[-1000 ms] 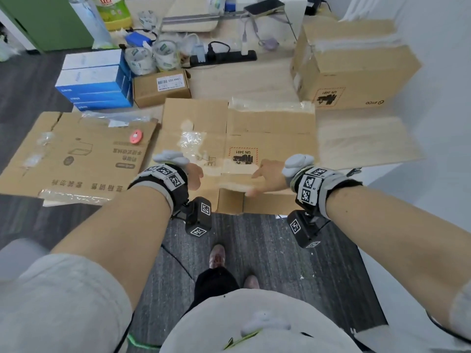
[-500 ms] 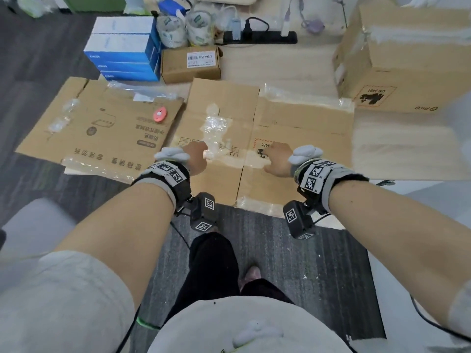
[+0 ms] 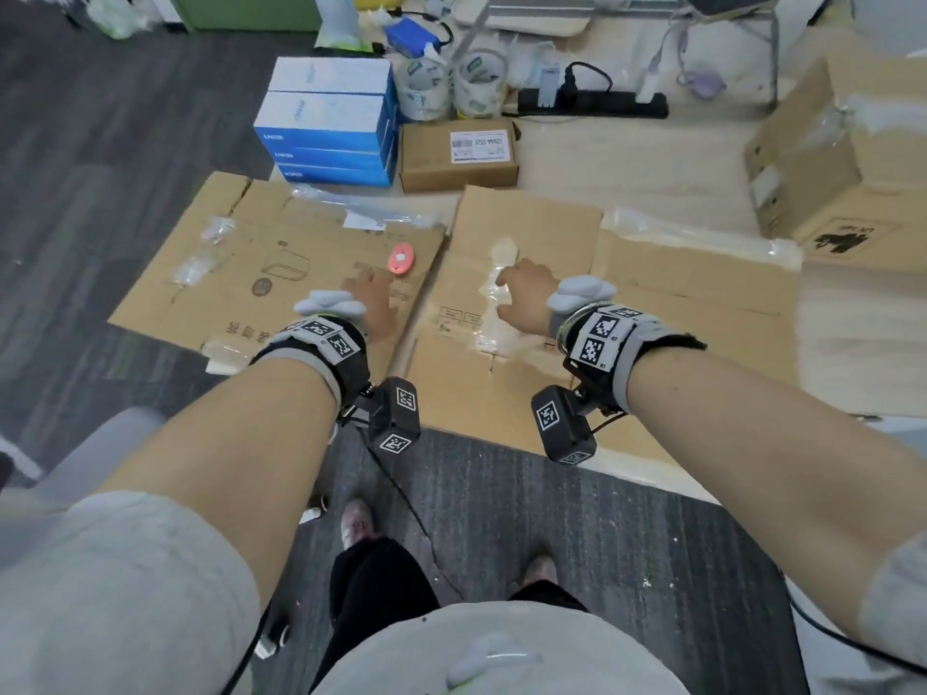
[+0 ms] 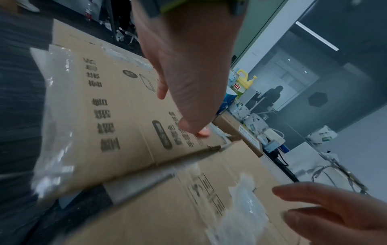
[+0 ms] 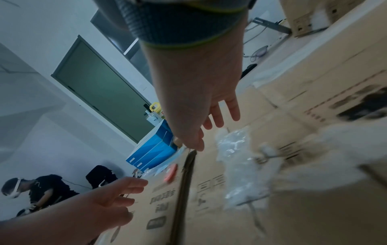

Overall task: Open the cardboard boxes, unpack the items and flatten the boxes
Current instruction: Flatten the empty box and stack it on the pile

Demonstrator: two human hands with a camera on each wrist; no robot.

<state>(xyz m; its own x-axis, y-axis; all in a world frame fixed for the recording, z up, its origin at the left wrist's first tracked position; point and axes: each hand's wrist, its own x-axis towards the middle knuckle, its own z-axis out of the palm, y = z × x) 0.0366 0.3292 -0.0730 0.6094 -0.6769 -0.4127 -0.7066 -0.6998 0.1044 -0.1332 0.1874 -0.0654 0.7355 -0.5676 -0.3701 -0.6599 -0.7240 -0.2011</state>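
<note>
Flattened cartons on the desk, both hands spread above them.

Left hand and right hand, fingers loose and empty, hover over two flattened boxes. The board looks light, stiff and tape-slick; grasp at edges. One taped box awaits.

Ahead of both hands the two flattened boxes lie low and passable; the pink cutter sits at 12 o'clock of the left hand; blue cartons and a small sealed box block 12 o'clock farther on; a tall box stands at 2 o'clock.
</note>
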